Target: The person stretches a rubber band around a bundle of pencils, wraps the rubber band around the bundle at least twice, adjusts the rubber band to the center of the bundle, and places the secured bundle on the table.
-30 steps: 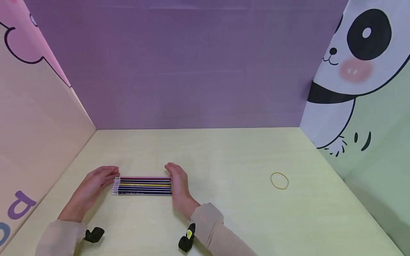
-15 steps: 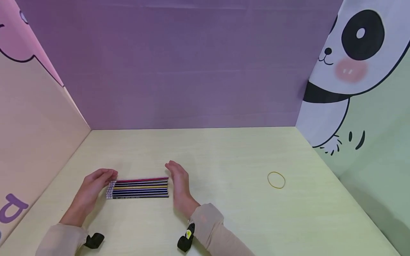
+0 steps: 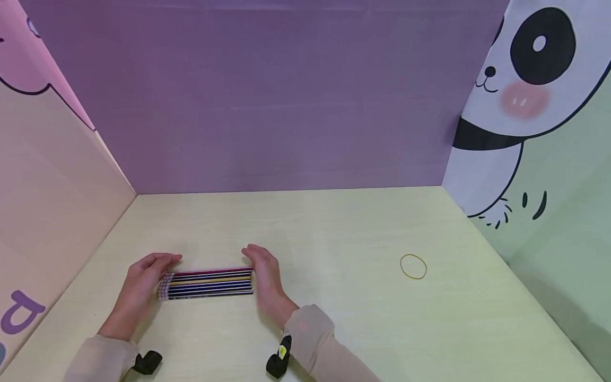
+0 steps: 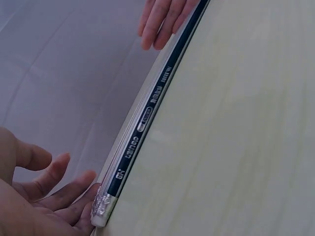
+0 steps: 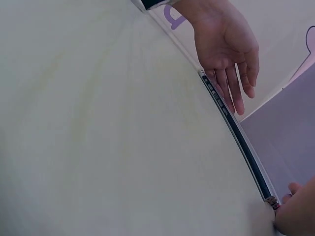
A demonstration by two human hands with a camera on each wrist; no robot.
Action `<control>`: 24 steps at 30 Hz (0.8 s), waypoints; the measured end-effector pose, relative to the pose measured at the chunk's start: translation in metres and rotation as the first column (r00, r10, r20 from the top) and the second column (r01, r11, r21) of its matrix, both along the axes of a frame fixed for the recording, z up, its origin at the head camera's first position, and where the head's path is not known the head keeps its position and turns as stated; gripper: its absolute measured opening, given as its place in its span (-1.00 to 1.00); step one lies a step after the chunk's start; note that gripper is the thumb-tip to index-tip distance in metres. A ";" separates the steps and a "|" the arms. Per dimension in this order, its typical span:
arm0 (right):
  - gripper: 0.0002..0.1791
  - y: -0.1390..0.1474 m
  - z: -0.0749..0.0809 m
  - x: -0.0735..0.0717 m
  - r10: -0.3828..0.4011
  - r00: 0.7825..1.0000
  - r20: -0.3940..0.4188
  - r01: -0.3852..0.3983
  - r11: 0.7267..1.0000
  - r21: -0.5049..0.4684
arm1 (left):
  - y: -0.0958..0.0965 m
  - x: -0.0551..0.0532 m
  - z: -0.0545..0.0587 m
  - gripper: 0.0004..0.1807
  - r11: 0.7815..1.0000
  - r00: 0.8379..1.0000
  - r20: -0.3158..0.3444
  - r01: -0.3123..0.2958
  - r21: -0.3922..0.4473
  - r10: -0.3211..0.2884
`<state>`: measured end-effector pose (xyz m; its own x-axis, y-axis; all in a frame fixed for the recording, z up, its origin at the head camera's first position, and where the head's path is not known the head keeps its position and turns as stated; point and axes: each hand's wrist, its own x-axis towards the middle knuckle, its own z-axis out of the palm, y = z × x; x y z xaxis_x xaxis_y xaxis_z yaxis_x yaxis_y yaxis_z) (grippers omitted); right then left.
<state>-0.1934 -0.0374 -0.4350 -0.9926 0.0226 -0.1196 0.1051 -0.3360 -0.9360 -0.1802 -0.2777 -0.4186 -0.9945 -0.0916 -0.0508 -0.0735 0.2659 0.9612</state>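
Observation:
A row of several pencils (image 3: 210, 283), mostly dark with one yellow and one reddish, lies side by side on the table. My left hand (image 3: 143, 284) is at their eraser ends on the left, its fingers extended and touching the ends. At the other end my right hand (image 3: 267, 281) stands on edge, palm against the pencil tips, fingers straight. In the left wrist view the nearest pencil (image 4: 142, 120) shows printed lettering and a metal band with a white eraser (image 4: 100, 216). The right wrist view shows the left hand (image 5: 226, 49) with relaxed fingers beside the row.
A yellow rubber band (image 3: 413, 267) lies on the pale table (image 3: 343, 318) to the right. A purple wall (image 3: 286, 106) stands behind, with a pinkish panel (image 3: 57, 175) on the left and a panda-printed panel (image 3: 563, 254) on the right.
The left hand first drew slightly away and the pencils shifted left, off the right palm. Now the left hand is a little further right and the pencil tips meet the right palm again.

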 end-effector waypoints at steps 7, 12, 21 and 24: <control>-0.60 0.000 0.002 0.008 -0.017 1.000 -0.002 0.017 1.000 -0.006 | 0.000 0.001 0.001 -0.47 1.000 1.000 -0.022 -0.007 -0.029 0.007; -0.59 0.000 -0.001 0.006 -0.017 1.000 -0.011 0.017 0.999 -0.036 | 0.005 0.000 -0.001 -0.42 0.998 0.999 0.014 -0.040 -0.045 0.041; -0.70 -0.004 0.002 0.006 -0.026 1.000 -0.003 0.026 0.998 0.052 | 0.003 0.005 -0.001 -0.54 0.996 0.997 -0.021 -0.079 0.048 0.080; -0.70 -0.005 0.002 0.004 -0.026 0.999 -0.022 0.027 0.999 0.041 | 0.002 0.004 -0.001 -0.54 0.993 0.996 -0.025 -0.086 0.075 0.088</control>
<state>-0.1899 -0.0426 -0.4327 -0.9939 0.0534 -0.0962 0.0760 -0.2995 -0.9511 -0.1758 -0.2755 -0.4201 -0.9840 -0.1753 -0.0329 -0.0663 0.1884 0.9799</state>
